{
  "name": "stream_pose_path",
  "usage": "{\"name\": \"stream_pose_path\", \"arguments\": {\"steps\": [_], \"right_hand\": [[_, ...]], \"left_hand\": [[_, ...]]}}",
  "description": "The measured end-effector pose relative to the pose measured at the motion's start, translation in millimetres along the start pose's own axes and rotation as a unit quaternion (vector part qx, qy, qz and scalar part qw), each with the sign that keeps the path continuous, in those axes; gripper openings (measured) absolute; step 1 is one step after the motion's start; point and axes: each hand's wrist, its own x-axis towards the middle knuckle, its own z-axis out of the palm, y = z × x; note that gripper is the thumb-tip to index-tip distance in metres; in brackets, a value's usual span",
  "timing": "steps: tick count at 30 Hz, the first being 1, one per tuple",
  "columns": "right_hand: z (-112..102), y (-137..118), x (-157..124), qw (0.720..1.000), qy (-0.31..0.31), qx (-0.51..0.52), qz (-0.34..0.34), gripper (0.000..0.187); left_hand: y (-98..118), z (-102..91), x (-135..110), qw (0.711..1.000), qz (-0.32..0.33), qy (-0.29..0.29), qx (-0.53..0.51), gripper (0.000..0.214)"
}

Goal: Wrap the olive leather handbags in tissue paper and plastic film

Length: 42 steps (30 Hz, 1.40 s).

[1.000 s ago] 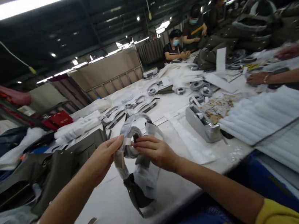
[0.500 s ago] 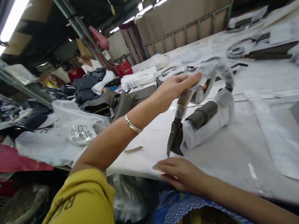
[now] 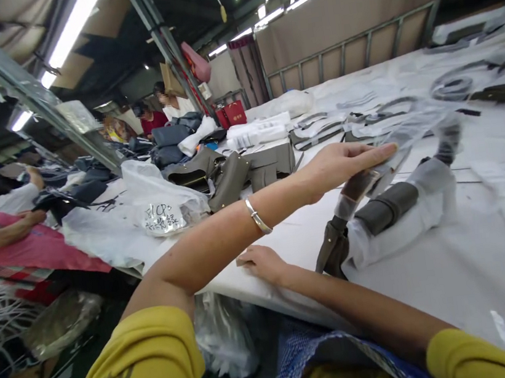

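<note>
My left hand (image 3: 360, 159), with a silver bangle at the wrist, is closed on the plastic-wrapped handle of a dark olive handbag (image 3: 387, 205). White wrapping (image 3: 401, 228) covers part of the bag's body, and a dark end flap (image 3: 333, 246) hangs at its near side. The bag rests tilted on the white table (image 3: 437, 288). My right hand (image 3: 265, 263) lies low at the table's front edge, beneath my left forearm. Its fingers are pressed together; what they hold, if anything, cannot be made out.
Olive bags (image 3: 230, 176) lie beyond my left forearm, beside a clear plastic bag (image 3: 165, 210) with handwriting. Rolled white wrapping (image 3: 258, 129) and red boxes (image 3: 231, 114) stand farther back. At left a person's arm (image 3: 1, 229) works at dark bags. A metal post (image 3: 169, 51) rises behind.
My view has swung left. My right hand has moved left along the table edge to where a tan strip lay, now hidden. My left hand keeps hold of the bag's handle.
</note>
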Motion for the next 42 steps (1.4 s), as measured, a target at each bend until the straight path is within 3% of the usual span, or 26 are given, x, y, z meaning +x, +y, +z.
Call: {"name": "stream_pose_path", "arguments": {"steps": [4,6,8,12,15,18,23,27,33,42], "right_hand": [[-42,-17,-63,0.994,-0.017,0.096,0.043,0.023],[-73,-28,-103,0.964,-0.020,0.236,0.120,0.032],[-105,-38,-142,0.935,0.013,0.309,0.175,0.036],[-158,-48,-205,0.893,0.185,0.335,0.237,0.035],[-185,-46,-230,0.848,0.332,0.319,0.261,0.033],[-202,-42,-235,0.824,0.379,0.320,0.273,0.038],[-212,-43,-224,0.865,0.342,0.260,0.259,0.042],[-218,-53,-223,0.858,0.388,0.243,0.231,0.036],[-222,-56,-229,0.897,0.315,0.237,0.200,0.036],[-237,-45,-211,0.907,0.312,0.204,0.195,0.036]], "left_hand": [[-2,-3.0,-1,1.000,0.012,0.006,-0.010,0.046],[-1,0.0,-1,1.000,0.011,0.006,-0.020,0.049],[1,5.0,0,0.999,0.016,0.003,-0.031,0.051],[8,14.7,4,0.996,0.021,-0.016,-0.086,0.048],[13,18.7,4,0.992,0.007,-0.039,-0.117,0.045],[18,21.8,-1,0.994,0.002,-0.054,-0.095,0.043],[27,27.3,-13,0.998,-0.005,-0.042,-0.048,0.044],[31,27.9,-20,0.998,-0.029,-0.032,-0.047,0.046],[31,29.3,-21,0.999,-0.021,-0.027,-0.042,0.043],[38,37.3,-22,1.000,-0.002,-0.019,-0.002,0.045]]}}
